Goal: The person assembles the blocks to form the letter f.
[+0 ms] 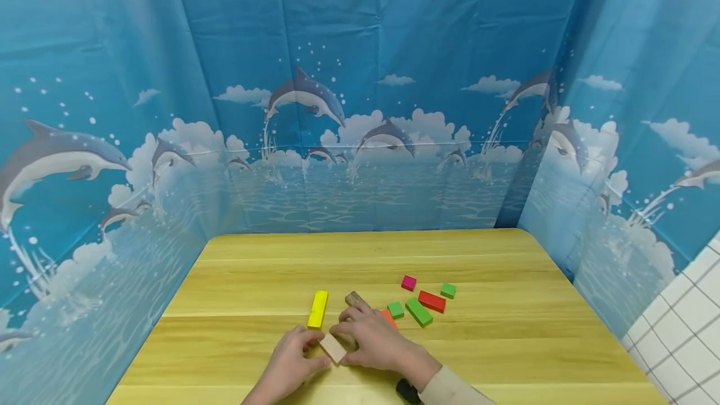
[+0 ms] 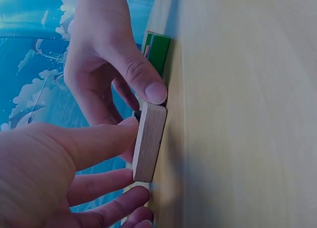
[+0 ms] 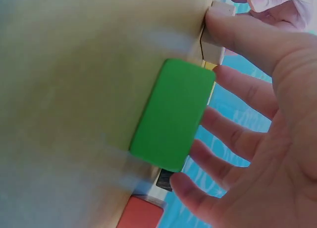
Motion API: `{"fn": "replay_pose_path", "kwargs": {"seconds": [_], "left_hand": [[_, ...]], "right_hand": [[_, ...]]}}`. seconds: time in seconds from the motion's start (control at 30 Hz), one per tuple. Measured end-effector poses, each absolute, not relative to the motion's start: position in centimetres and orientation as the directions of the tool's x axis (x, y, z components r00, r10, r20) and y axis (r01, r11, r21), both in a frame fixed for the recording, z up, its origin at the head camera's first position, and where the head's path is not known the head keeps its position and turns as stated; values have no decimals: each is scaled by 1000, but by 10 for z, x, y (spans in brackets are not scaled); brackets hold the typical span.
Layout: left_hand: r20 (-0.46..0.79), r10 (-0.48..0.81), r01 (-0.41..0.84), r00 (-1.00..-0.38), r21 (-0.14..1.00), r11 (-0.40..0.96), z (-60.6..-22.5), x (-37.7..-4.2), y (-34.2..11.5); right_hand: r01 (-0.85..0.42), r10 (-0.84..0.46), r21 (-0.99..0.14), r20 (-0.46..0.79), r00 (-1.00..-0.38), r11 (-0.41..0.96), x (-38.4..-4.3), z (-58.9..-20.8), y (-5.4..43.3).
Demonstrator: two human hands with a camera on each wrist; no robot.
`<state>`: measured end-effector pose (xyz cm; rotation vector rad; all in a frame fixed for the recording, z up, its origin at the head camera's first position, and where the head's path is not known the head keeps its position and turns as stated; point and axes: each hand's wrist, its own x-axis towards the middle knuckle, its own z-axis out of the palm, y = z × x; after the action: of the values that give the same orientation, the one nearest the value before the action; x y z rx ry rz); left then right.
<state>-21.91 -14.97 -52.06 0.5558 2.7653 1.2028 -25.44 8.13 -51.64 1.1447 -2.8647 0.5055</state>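
A pale wooden block lies at the front of the table between the two hands. My left hand pinches its left side, thumb and index finger at its edges in the left wrist view. From the other side, my right hand grips the same block with thumb and index finger. Close beside the right hand's other fingers is a green block, mostly hidden under that hand in the head view. A yellow block lies just beyond the left hand, and a dark brown block beyond the right.
An orange block is partly covered by the right hand. Right of it lie a small green block, a longer green block, a red block, another small green block and a pink block. A dolphin-print curtain surrounds the table.
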Motion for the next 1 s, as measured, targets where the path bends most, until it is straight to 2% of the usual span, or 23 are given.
{"fn": "replay_pose_path", "kwargs": {"seconds": [0.23,0.57,0.8,1.0], "left_hand": [[81,352,295,-932,733,613,-523,-220,-147],[72,352,291,-933,726,623,-526,-221,-142],[83,357,296,-931,745,598,-526,-222,-142],[98,382,336,-919,700,630,-525,-221,-138]], "right_hand": [[-668,-677,-297,87,-730,682,-255,-513,81],[-645,-659,-329,84,-748,690,-255,-513,81],[-620,-627,-354,110,-772,701,-253,-512,84],[-609,-607,-360,136,-783,706,-247,-511,89]]}}
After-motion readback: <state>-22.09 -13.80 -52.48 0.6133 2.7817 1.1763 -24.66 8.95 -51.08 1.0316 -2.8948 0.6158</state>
